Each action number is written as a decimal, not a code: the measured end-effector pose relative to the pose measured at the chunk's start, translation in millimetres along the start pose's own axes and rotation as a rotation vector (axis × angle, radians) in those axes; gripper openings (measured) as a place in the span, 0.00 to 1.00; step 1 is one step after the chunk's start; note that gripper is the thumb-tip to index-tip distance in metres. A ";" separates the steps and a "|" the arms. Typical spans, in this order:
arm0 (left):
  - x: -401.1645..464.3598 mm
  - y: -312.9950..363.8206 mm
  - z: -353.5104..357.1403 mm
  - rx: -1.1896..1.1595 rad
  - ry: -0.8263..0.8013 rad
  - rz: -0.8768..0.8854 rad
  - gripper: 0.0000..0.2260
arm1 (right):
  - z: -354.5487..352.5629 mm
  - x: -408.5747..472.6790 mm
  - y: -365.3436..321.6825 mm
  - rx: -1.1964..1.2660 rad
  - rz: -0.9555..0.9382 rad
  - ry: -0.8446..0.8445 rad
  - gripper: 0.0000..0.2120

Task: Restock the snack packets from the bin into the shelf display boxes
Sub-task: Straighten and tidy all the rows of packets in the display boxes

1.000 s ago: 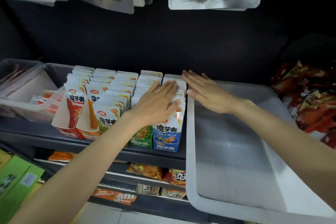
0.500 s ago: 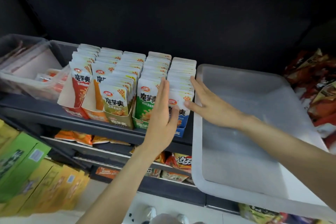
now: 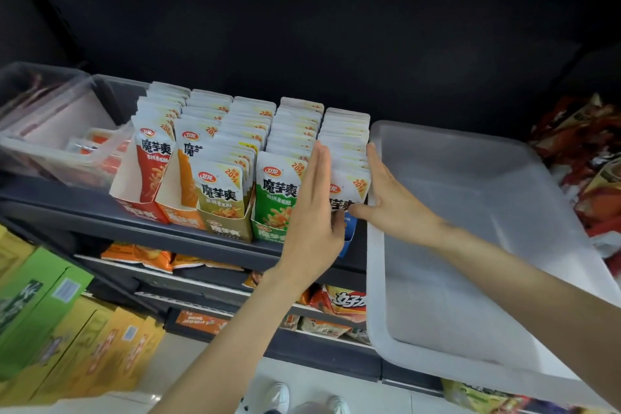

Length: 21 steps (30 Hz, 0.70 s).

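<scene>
Several display boxes of white snack packets stand in a row on the dark shelf (image 3: 100, 212): red (image 3: 141, 198), orange (image 3: 174, 208), olive (image 3: 228, 225), green (image 3: 272, 222) and blue (image 3: 349, 228). My left hand (image 3: 316, 212) stands edge-on with straight fingers against the left side of the blue box's packets (image 3: 346, 144). My right hand (image 3: 389, 198) presses flat against their right side, thumb under the front packet. A translucent white bin (image 3: 504, 212) with nothing visible inside sits to the right, touching the blue box.
A clear bin (image 3: 50, 131) with a few packets sits at the shelf's left. Red and orange bags (image 3: 588, 158) are piled at the right. Lower shelves hold more snacks (image 3: 342, 302). Green and yellow cartons (image 3: 50, 323) stand lower left. Bags hang overhead.
Both hands came off the packet tops and moved to the two sides of the blue box's row. The view tilted down, showing the floor and shoes.
</scene>
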<state>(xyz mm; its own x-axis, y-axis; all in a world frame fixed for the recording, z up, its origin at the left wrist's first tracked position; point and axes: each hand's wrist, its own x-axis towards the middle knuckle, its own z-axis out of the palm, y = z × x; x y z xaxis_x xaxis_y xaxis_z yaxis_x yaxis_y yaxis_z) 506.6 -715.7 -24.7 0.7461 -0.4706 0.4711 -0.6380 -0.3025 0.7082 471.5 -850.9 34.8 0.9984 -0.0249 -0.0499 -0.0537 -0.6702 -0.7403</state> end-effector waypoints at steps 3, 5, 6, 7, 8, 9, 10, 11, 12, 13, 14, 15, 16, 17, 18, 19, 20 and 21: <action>-0.8 3.7 -3.7 0.062 0.059 0.080 0.44 | -4.3 -7.7 -10.3 0.375 0.078 0.134 0.33; 0.7 2.9 -12.3 0.126 0.107 0.143 0.39 | -3.6 -11.4 -11.3 0.573 0.116 0.224 0.33; 2.5 0.2 -17.9 0.179 0.144 0.184 0.35 | -1.7 -12.0 -13.0 0.650 0.116 0.245 0.30; 4.9 -3.3 -23.3 0.239 0.168 0.209 0.31 | 2.1 -10.1 -14.3 0.713 0.110 0.247 0.27; 8.2 -7.0 -28.9 0.307 0.168 0.208 0.28 | 5.4 -8.3 -15.6 0.761 0.112 0.236 0.25; 11.9 -10.4 -34.1 0.387 0.135 0.190 0.27 | 9.6 -5.4 -17.5 0.783 0.104 0.218 0.24; 16.1 -13.7 -38.7 0.467 0.071 0.164 0.28 | 14.1 -1.6 -19.3 0.785 0.101 0.201 0.24; 19.5 -15.9 -42.3 0.528 -0.004 0.135 0.29 | 18.3 1.5 -21.3 0.762 0.093 0.193 0.27; 21.9 -17.6 -44.8 0.560 -0.070 0.107 0.31 | 21.7 3.5 -23.5 0.742 0.094 0.192 0.30; 23.5 -19.2 -46.5 0.562 -0.119 0.082 0.32 | 23.8 5.0 -26.2 0.738 0.086 0.189 0.32; 24.6 -20.6 -47.3 0.544 -0.153 0.061 0.33 | 25.3 5.6 -27.8 0.729 0.080 0.192 0.32; 25.8 -21.1 -47.6 0.519 -0.179 0.045 0.34 | 26.8 6.8 -28.5 0.719 0.080 0.199 0.32; 27.4 -20.8 -47.9 0.496 -0.201 0.035 0.35 | 27.6 7.1 -28.8 0.709 0.087 0.201 0.32; 29.7 -19.4 -48.2 0.476 -0.226 0.028 0.35 | 27.7 7.0 -27.8 0.713 0.100 0.204 0.33; 32.7 -17.5 -48.6 0.462 -0.253 0.027 0.36 | 27.3 7.5 -25.9 0.715 0.116 0.216 0.34; 36.2 -15.3 -48.4 0.461 -0.284 0.029 0.37 | 26.2 8.7 -23.2 0.724 0.116 0.229 0.35; 40.2 -13.4 -47.9 0.472 -0.310 0.035 0.38 | 23.9 11.1 -19.9 0.730 0.120 0.247 0.35; 44.0 -11.4 -47.6 0.486 -0.334 0.038 0.39 | 21.0 14.1 -17.5 0.745 0.120 0.267 0.36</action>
<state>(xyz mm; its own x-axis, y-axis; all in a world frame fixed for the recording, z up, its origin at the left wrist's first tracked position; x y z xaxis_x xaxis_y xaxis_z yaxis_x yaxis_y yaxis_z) 555.8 -693.4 13.0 0.6710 -0.7001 0.2441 -0.7359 -0.5887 0.3345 486.2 -824.0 33.0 0.9501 -0.3050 -0.0654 -0.0629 0.0182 -0.9979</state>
